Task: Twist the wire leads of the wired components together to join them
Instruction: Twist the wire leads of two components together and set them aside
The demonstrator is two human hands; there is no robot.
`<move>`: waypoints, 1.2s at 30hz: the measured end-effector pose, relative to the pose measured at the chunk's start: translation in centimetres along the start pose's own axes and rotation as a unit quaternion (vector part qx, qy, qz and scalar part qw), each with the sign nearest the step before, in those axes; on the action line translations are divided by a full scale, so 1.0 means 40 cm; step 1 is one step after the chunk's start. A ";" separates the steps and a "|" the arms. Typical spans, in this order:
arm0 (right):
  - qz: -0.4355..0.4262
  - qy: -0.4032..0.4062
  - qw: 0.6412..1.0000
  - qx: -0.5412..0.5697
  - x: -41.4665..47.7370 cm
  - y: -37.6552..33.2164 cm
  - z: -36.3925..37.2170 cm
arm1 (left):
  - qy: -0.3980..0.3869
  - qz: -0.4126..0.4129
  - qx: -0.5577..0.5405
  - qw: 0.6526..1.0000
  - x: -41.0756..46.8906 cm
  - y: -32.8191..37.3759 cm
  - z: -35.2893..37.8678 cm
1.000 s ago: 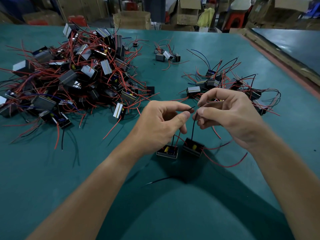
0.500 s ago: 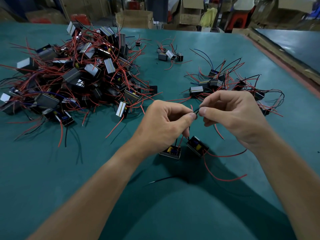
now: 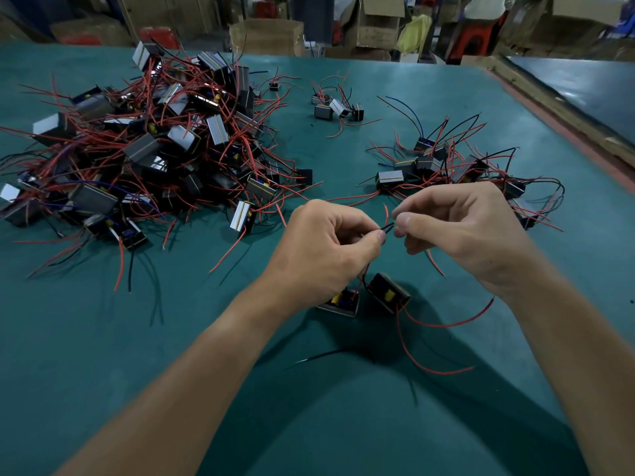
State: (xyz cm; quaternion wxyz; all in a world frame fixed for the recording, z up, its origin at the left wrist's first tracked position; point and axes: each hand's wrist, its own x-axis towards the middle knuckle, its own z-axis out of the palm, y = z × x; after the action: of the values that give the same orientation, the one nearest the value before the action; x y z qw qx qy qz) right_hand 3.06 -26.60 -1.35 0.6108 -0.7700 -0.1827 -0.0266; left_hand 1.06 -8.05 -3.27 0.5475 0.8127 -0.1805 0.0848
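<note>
- Head view: my left hand (image 3: 323, 249) sits at the middle of the frame. Its fingers are curled, with thumb and forefinger pinching the thin black leads (image 3: 387, 228).
- My right hand (image 3: 460, 235) is just to its 3 o'clock, also curled. Its thumb and forefinger tips close on the far end of the same leads, so the two hands nearly touch.
- A short red wire end (image 3: 386, 213) pokes up between my fingertips.
- Below my hands, towards 6 o'clock, are the two components I am joining. The left component (image 3: 340, 304) is a small boxy block with a silvery edge and a yellow part, half hidden under my left hand.
- The right component (image 3: 390, 293) is a matte black block with a yellow insert, and it is tilted. I cannot tell whether it rests on the mat.
- Glossy red leads (image 3: 443, 325) curl from it in loose arcs towards 4 o'clock.
- A stray black wire (image 3: 326, 354) lies on the green table mat (image 3: 154, 355) at 6 o'clock.
- At 10 o'clock a big pile (image 3: 154, 149) of blocks with grey metal faces is tangled in red wire.
- A smaller cluster (image 3: 446, 163) sits at 2 o'clock, and a few blocks (image 3: 335, 108) lie at 12 o'clock.
- Cardboard boxes (image 3: 266, 36) stand beyond the table's far edge.
</note>
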 end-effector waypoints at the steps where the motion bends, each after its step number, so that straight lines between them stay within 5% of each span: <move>1: 0.009 -0.006 1.000 0.009 0.000 0.001 -0.004 | 0.003 -0.001 -0.004 1.000 0.000 -0.001 0.000; 19: 0.058 -0.098 0.992 0.054 -0.004 -0.008 -0.011 | -0.043 0.000 -0.080 0.996 0.001 0.002 -0.002; 36: -0.036 -0.003 0.998 -0.042 0.003 0.001 -0.006 | -0.059 -0.062 -0.105 0.991 -0.002 0.009 -0.010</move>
State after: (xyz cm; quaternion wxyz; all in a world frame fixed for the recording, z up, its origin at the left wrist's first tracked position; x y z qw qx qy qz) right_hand 3.24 -26.79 -1.32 0.5762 -0.7878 -0.2110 -0.0537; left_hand 0.86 -7.79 -2.84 0.6227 0.7637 -0.1694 -0.0167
